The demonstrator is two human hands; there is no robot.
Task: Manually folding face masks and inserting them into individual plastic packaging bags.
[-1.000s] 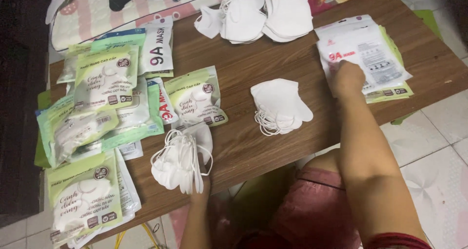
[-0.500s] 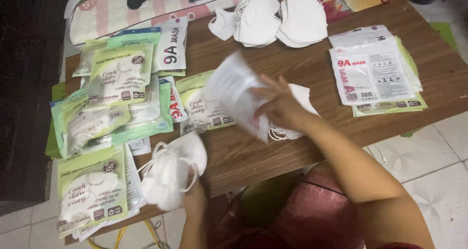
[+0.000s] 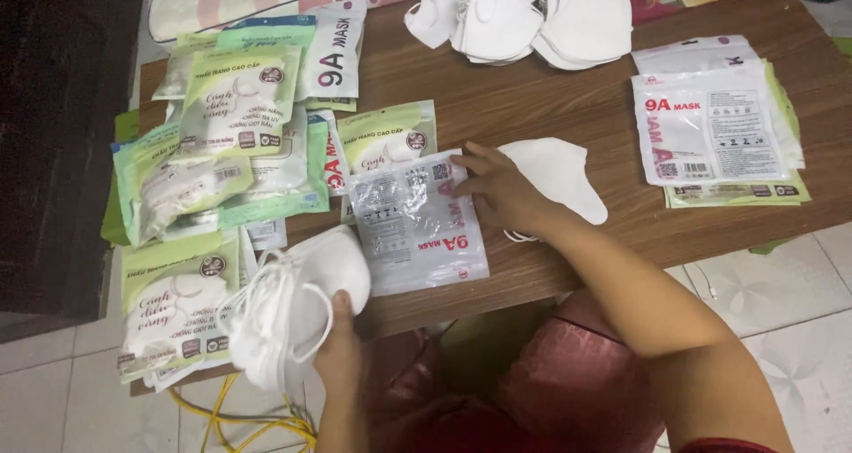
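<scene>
On the left part of the brown wood-grain table, glossy green-and-white plastic pouches are spread in overlapping layers; folded white masks can be made out through their clear windows. Lower at that edge, another sealed green pouch of the same kind is seen, also with a mask inside.

Beside it, a thick stack of soft white folded fabric masks with thin elastic ear loops is gripped by the left hand; the thumb is pressed on the front of the stack and the fingers are wrapped behind it, out of view. The stack is held upright at the near table edge.

Near the middle, a flat, crinkled translucent white plastic bag with red and grey print is laid on the wood. Whether anything is inside cannot be told. Its right edge is pinned by the spread fingertips of the right hand, not clenched. Just under and behind that hand, a small pile of white curved masks is lying.

At the far edge, larger heaps of loose white masks are piled. On the right, a neat stack of flat white printed bags is resting on green ones.
</scene>
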